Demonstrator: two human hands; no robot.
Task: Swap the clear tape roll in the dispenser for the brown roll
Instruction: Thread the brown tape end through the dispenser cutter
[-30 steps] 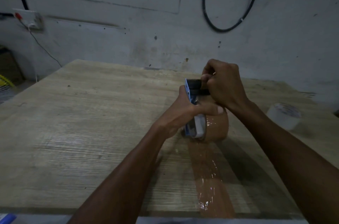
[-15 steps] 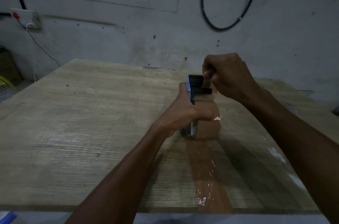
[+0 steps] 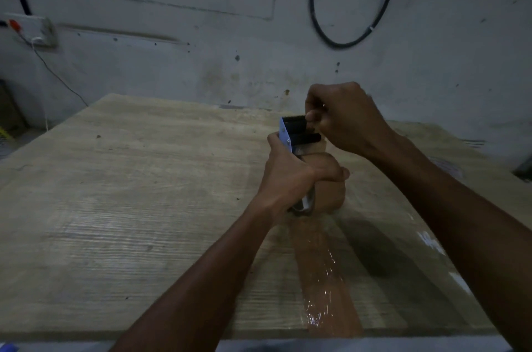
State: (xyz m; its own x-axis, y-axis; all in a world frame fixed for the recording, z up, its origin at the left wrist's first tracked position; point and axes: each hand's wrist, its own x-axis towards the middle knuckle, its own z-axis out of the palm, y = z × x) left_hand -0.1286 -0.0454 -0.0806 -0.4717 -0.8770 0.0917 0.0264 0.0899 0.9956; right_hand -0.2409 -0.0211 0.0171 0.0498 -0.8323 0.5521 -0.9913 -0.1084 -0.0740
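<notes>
A blue and black tape dispenser (image 3: 290, 132) stands upright near the middle of the wooden table (image 3: 115, 193), with the brown tape roll (image 3: 331, 196) seated in it. My left hand (image 3: 290, 176) grips the dispenser's body, thumb laid across the brown roll. My right hand (image 3: 342, 118) is curled at the dispenser's black toothed head, fingertips pinching there, apparently on the brown tape's end. The clear tape roll is hidden behind my right forearm.
A long strip of brown tape (image 3: 325, 279) is stuck to the table, running from the dispenser toward the near edge. A black cable loop (image 3: 345, 40) hangs on the wall behind. A wall socket (image 3: 31, 29) sits at the far left.
My right hand has lifted from over the dispenser's head to its far right side. The clear roll, seen at the right one second ago, is now covered by my right arm.
</notes>
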